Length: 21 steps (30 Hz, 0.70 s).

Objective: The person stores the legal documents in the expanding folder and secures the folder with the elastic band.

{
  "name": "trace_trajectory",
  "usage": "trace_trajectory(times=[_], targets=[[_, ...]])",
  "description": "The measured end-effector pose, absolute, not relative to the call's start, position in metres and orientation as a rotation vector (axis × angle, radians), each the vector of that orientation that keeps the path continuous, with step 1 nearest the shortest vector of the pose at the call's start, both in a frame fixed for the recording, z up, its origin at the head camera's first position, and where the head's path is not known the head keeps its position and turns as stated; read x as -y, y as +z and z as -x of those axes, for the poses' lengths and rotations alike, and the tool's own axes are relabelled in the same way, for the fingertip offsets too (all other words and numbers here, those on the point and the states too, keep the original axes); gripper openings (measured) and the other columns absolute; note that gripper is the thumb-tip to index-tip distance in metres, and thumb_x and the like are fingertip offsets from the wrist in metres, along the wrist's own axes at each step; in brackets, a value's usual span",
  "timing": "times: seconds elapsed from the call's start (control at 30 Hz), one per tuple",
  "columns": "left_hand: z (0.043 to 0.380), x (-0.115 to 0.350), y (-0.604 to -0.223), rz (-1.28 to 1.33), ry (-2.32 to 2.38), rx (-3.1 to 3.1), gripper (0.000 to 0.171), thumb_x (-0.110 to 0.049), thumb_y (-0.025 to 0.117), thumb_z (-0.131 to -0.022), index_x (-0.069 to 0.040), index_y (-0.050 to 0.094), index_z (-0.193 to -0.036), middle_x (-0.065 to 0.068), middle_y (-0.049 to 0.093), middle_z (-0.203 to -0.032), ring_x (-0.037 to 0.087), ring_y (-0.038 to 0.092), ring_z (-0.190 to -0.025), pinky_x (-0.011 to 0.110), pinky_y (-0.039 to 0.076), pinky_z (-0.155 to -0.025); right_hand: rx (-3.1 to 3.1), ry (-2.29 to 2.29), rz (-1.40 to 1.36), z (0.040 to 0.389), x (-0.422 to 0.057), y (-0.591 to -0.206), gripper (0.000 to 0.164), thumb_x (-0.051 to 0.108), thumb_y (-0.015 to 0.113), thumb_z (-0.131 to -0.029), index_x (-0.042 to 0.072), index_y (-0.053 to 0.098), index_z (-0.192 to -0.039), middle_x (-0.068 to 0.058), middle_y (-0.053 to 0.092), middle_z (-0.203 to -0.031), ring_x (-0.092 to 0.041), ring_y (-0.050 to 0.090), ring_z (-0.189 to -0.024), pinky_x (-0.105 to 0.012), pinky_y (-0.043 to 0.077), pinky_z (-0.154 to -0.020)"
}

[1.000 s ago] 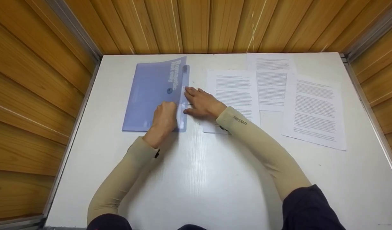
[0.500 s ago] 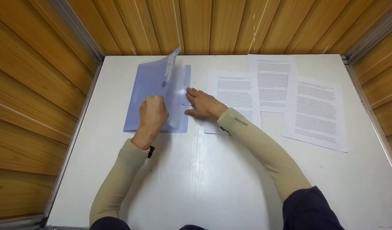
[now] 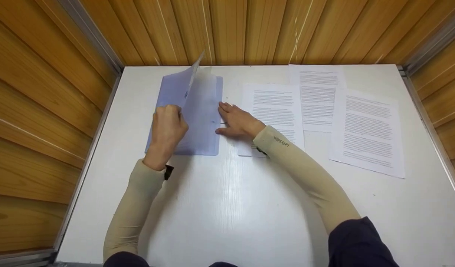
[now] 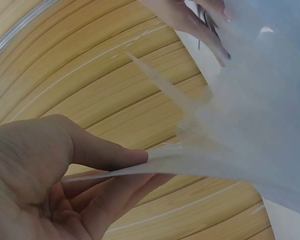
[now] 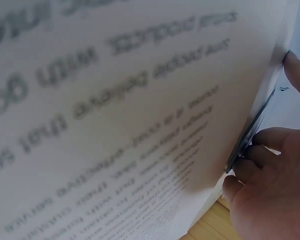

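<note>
A translucent blue-purple plastic folder (image 3: 203,129) lies on the left half of the white table. Its front cover (image 3: 173,87) stands raised, tilting up toward the left, with a small round button on it. My left hand (image 3: 166,128) holds the cover's free edge; in the left wrist view the thumb and fingers pinch the thin sheet (image 4: 190,167). My right hand (image 3: 238,120) lies with fingers extended at the folder's right edge, touching it. A thin dark cord (image 3: 223,123) shows between the right thumb and fingers.
One printed sheet (image 3: 274,100) lies partly under the right wrist. Two more printed pages, a back sheet (image 3: 318,85) and a right-hand sheet (image 3: 368,129), overlap beside it. Wood-panelled walls (image 3: 227,33) stand behind the table (image 3: 220,207) and at both sides.
My left hand has moved left and lifted the folder's front cover, so the gap widens and the inside shows. My right hand has stayed at the folder's right edge.
</note>
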<state>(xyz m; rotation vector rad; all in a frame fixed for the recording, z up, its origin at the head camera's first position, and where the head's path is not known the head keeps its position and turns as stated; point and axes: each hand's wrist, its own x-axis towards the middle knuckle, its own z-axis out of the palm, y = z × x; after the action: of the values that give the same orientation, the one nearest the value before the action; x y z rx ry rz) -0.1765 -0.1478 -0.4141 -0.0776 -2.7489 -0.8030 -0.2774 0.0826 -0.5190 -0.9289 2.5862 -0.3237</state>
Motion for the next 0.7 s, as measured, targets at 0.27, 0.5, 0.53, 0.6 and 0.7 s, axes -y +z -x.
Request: trace_trajectory(times=[0.27,0.5,0.53,0.6,0.7], targets=[[0.175,0.157,-0.412,0.093,-0.793,2.694,0.028,0.010,0.054,-0.091,0.007,0.071,-0.069,0.020,0.068,-0.068,0.023,0.049,-0.054,0.037,0.042,-0.047,-2.591,-0.346,0.936,0.278,-0.085,-0.518,0.097,0.060,0.056,-0.104,0.000,0.015,-0.169,-0.014,0.005,-0.180,-0.030,0.007,-0.167,-0.044,0.009,-0.135],[0.174,0.167,-0.408,0.026,-0.746,2.660,0.023,0.002,0.059,-0.097,0.008,0.081,-0.092,0.025,0.078,-0.086,0.028,0.063,-0.061,0.048,0.055,-0.054,-2.592,-0.370,0.925,0.278,-0.086,-0.519,0.097,0.059,0.057,-0.104,0.001,0.015,-0.170,-0.013,0.005,-0.180,-0.030,0.007,-0.167,-0.044,0.008,-0.135],[0.174,0.169,-0.408,0.022,-0.757,2.651,0.023,0.002,0.059,-0.097,0.008,0.081,-0.095,0.027,0.078,-0.089,0.031,0.067,-0.063,0.050,0.058,-0.056,-2.592,-0.370,0.924,0.278,-0.086,-0.520,0.097,0.059,0.057,-0.104,0.001,0.015,-0.170,-0.013,0.005,-0.180,-0.030,0.007,-0.167,-0.043,0.008,-0.135],[0.173,0.174,-0.409,0.017,-0.792,2.627,0.023,0.002,0.060,-0.097,0.010,0.081,-0.098,0.028,0.078,-0.092,0.036,0.074,-0.069,0.051,0.061,-0.061,-2.589,-0.375,0.918,0.278,-0.085,-0.520,0.097,0.060,0.056,-0.104,0.002,0.015,-0.170,-0.012,0.004,-0.180,-0.029,0.006,-0.167,-0.043,0.007,-0.135],[0.172,0.180,-0.413,0.001,-0.854,2.566,0.022,0.000,0.063,-0.098,0.012,0.080,-0.104,0.030,0.078,-0.096,0.042,0.079,-0.081,0.053,0.064,-0.069,-2.586,-0.375,0.909,0.276,-0.084,-0.521,0.097,0.060,0.056,-0.104,0.003,0.014,-0.170,-0.011,0.003,-0.181,-0.028,0.005,-0.167,-0.043,0.007,-0.135]])
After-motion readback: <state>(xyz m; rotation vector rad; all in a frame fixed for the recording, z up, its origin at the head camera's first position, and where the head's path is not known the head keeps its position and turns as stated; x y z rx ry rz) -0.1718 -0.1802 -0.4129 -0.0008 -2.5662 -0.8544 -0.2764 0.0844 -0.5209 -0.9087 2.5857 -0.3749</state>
